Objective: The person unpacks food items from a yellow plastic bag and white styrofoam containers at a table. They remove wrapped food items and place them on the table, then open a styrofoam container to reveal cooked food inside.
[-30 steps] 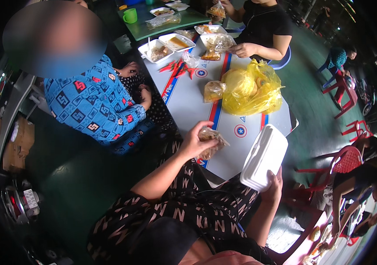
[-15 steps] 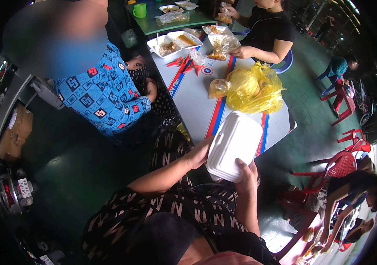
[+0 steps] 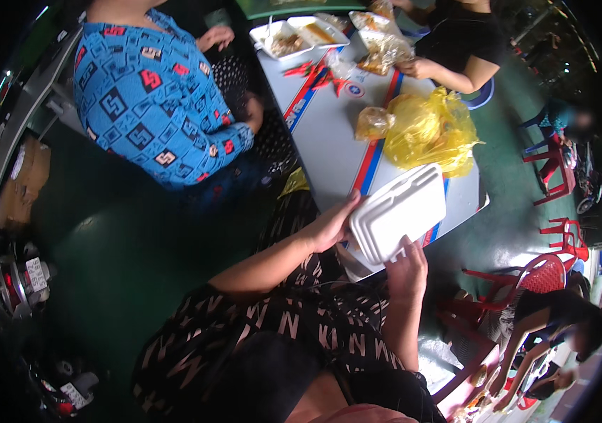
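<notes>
Between my two hands is a closed white foam takeaway box (image 3: 401,211), tilted over the near edge of the table. My left hand (image 3: 336,224) grips its left end, with the thumb along the side and the other fingers partly hidden beneath. At the near right corner, my right hand (image 3: 408,268) pinches the rim. Just beyond the box lies a yellow plastic bag (image 3: 431,134), bulging with contents I cannot make out. A small clear bag of food (image 3: 373,124) rests against its left side.
Red chillies (image 3: 318,73) lie on the grey table (image 3: 322,151) near an open foam box of food (image 3: 288,44). A person in a blue patterned shirt (image 3: 153,99) stands at the left. Across the table, another person's hand (image 3: 419,68) touches a bag. Red chairs (image 3: 544,275) are on the right.
The foam box has turned clockwise and shifted right and slightly up in view, both hands moving with it. The table has also shifted right in view. The person on the left has moved slightly.
</notes>
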Demonstrator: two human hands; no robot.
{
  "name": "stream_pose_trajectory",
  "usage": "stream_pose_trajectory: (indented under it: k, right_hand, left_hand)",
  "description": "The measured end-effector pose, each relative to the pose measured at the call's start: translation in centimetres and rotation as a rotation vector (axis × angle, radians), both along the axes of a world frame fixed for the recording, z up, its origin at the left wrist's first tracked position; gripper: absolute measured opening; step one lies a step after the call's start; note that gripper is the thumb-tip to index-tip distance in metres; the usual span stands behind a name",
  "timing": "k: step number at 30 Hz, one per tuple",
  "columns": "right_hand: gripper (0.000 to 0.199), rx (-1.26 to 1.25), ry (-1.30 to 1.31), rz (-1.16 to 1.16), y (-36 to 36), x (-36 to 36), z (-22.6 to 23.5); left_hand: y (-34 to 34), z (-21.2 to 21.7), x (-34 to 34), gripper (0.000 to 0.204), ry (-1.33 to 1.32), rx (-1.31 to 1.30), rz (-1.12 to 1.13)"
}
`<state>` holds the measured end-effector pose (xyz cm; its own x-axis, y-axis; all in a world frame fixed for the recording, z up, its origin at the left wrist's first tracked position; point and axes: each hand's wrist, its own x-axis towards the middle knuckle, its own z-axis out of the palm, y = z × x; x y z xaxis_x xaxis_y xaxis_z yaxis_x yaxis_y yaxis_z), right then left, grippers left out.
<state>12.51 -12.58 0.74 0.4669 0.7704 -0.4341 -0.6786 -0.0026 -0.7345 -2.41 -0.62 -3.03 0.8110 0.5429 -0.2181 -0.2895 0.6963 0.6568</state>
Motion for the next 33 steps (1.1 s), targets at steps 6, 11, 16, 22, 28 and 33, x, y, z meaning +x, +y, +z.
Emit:
stream_pose_trajectory:
  k: [6,11,16,22,28,33]
  right_hand:
    - [0.027,0.182,-0.19,-0.042,-0.2,1.8,-1.8]
    - [0.039,0.01,-0.172,-0.109,-0.2,3.8,-2.1]
    - [0.042,0.034,-0.197,-0.112,-0.1,4.0,-1.3]
    - [0.046,0.072,0.007,-0.065,-1.5,4.9,-2.1]
    - [0.043,0.126,0.034,-0.026,-1.5,3.9,-1.6]
    - [0.044,0.113,-0.027,-0.05,-1.8,4.2,-3.2]
  left_hand:
    - [-0.6,0.7,0.7,0.047,0.031,0.465,0.129]
    - [-0.3,-1.6,0.9,0.042,0.184,0.596,0.094]
    - [0.2,-1.3,1.1,0.026,0.203,0.642,0.088]
    - [0.2,-1.7,1.2,0.032,0.233,0.828,0.241]
    - [0.1,-1.5,1.1,0.045,0.356,1.031,0.398]
    - [0.9,-1.6,0.8,0.052,0.491,1.185,0.469]
